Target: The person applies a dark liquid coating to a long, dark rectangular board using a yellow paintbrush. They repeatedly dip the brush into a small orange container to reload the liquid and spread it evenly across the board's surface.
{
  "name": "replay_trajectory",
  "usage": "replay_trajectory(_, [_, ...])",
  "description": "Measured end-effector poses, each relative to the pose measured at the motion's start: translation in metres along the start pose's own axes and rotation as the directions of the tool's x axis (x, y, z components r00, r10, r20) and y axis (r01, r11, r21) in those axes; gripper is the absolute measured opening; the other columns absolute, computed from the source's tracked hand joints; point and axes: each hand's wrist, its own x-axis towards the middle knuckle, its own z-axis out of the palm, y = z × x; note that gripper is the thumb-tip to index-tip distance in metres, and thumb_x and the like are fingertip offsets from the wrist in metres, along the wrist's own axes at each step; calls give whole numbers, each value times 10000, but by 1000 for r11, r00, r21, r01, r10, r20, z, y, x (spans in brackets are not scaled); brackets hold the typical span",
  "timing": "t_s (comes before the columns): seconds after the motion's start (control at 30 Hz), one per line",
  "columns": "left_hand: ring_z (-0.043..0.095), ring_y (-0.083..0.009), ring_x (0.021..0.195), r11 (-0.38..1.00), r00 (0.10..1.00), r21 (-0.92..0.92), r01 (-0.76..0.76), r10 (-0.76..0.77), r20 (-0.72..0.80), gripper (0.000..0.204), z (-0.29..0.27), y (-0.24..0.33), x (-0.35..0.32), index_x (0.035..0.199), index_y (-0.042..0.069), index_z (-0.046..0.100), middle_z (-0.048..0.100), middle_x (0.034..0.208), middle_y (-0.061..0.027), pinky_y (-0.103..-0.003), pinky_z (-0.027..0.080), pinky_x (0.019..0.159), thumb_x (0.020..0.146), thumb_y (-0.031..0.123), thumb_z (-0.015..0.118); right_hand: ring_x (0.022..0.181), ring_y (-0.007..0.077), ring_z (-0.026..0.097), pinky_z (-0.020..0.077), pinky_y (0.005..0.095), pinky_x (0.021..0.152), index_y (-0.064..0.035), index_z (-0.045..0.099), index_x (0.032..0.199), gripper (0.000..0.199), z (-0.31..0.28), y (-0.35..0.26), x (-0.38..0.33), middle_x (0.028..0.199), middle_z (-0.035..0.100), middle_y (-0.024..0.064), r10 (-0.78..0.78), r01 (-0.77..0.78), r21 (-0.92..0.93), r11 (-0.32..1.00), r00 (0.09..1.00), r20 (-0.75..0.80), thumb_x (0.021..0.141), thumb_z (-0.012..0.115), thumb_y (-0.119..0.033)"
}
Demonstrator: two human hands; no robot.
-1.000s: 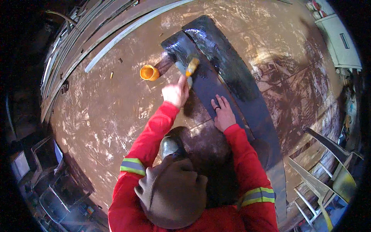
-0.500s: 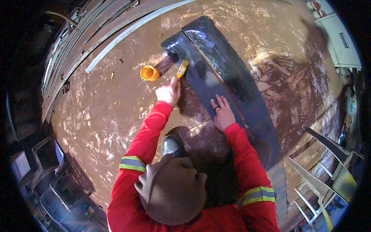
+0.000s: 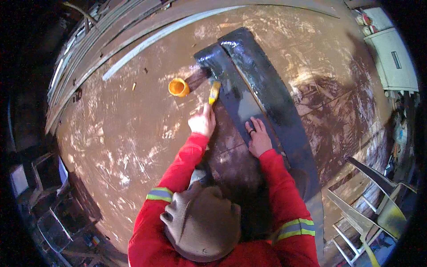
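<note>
While the left hand [image 3: 202,121] grips a yellow paintbrush [image 3: 214,92] at the near edge of the long dark panel [image 3: 267,95], right hand [image 3: 258,140] flat upon it, coating seems underway; reloading likely needs the orange cup [image 3: 178,87] beside it.

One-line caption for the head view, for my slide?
Left hand brushes a dark panel with a yellow paintbrush near an orange cup; right hand steadies it.

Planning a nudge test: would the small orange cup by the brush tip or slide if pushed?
The orange cup looks small and light, so it would likely slide on the smooth brown floor. Standing upright and open-topped, it could tip and spill if pushed near the rim.
</note>
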Motion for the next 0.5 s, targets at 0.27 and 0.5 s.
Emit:
replay_trajectory(0.27, [620, -314, 514, 999, 996, -47, -9, 13, 85, 160, 0, 5, -6, 968, 152, 532, 605, 608, -111, -455, 478, 464, 860, 251, 598, 1365, 372, 286, 280, 402, 1132, -42, 470, 1365, 671, -1, 0, 2, 1483, 318, 175, -15, 14, -29, 999, 999, -35, 705, 586, -39])
replay_trajectory(0.5, [617, -349, 540, 999, 993, -31, -45, 48, 109, 189, 15, -1, 69, 1009, 184, 557, 618, 639, -121, -474, 488, 499, 847, 249, 628, 1372, 349, 292, 273, 402, 1141, -59, 474, 1369, 699, 6, -2, 5, 1492, 324, 154, 2, -4, -79, 997, 1000, -19, 688, 628, -62])
